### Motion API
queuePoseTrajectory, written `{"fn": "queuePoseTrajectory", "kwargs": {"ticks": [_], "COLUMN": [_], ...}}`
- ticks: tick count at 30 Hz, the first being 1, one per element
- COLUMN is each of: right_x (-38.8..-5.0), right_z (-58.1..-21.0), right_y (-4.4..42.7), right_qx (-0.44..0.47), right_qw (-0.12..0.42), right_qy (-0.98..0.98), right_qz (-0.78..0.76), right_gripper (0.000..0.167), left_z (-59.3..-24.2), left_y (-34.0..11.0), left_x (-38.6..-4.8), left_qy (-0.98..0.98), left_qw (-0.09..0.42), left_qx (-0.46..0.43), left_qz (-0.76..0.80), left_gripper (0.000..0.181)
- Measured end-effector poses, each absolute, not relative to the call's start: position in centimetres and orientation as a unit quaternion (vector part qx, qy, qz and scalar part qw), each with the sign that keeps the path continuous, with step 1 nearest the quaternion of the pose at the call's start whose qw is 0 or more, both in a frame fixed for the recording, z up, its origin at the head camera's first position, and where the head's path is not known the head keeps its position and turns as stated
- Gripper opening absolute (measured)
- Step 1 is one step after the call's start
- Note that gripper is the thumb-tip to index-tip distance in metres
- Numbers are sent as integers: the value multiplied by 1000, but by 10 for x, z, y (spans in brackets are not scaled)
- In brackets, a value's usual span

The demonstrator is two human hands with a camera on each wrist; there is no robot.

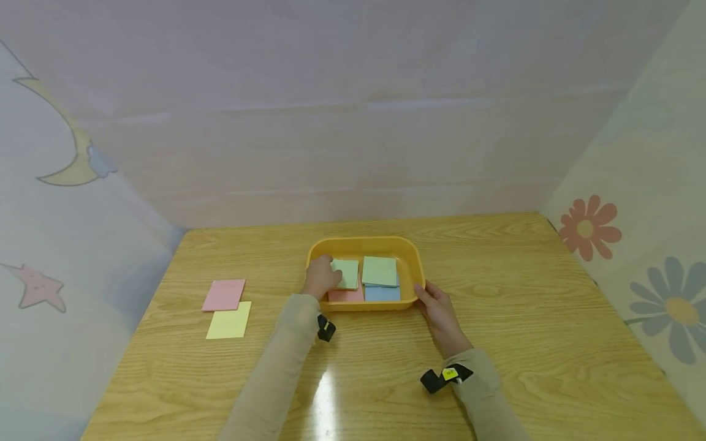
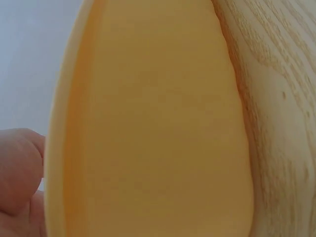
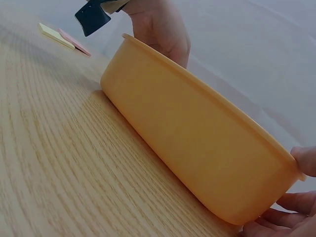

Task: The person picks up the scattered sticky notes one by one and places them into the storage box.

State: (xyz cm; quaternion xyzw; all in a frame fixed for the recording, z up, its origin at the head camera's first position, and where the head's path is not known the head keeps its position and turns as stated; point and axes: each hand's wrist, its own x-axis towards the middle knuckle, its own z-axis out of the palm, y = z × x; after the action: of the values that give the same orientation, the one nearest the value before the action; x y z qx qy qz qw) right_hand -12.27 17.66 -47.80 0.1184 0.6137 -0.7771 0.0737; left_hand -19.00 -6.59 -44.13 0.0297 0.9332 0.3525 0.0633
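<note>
A yellow plastic basket (image 1: 410,269) sits on the table, holding several pads of sticky notes. Inside it, a green pad (image 1: 346,274) on the left overlaps a pink pad (image 1: 345,296), and another green pad (image 1: 379,271) overlaps a blue pad (image 1: 383,294). My left hand (image 1: 322,277) reaches over the basket's left side and pinches the left green pad by its left edge; the fingertips are partly hidden. With its thumb at the rim and fingers against the outer wall, my right hand (image 1: 439,311) holds the basket's front right corner, also seen in the right wrist view.
To the left on the wooden table (image 1: 529,343) lie a pink pad (image 1: 223,295) and a yellow pad (image 1: 229,321), the pink overlapping the yellow. Patterned cloth walls (image 1: 353,153) stand behind the table and at both sides.
</note>
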Motion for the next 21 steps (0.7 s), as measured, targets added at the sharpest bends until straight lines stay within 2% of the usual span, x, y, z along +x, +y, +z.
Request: {"fn": "queuePoseTrajectory", "kwargs": {"ticks": [8, 21], "right_x": [-122, -123], "right_z": [-478, -478], "right_y": [176, 177], "right_qx": [114, 121], "right_qw": [70, 72], "right_qy": [605, 608], "right_qz": [-785, -782], "right_gripper": [49, 48], "left_z": [-436, -425], "left_y": [-67, -68], "left_x": [-186, -181], "left_qy": [919, 912], "left_qw": [69, 35], "left_qx": [22, 46], "left_qz": [388, 406], "left_gripper": [43, 35]}}
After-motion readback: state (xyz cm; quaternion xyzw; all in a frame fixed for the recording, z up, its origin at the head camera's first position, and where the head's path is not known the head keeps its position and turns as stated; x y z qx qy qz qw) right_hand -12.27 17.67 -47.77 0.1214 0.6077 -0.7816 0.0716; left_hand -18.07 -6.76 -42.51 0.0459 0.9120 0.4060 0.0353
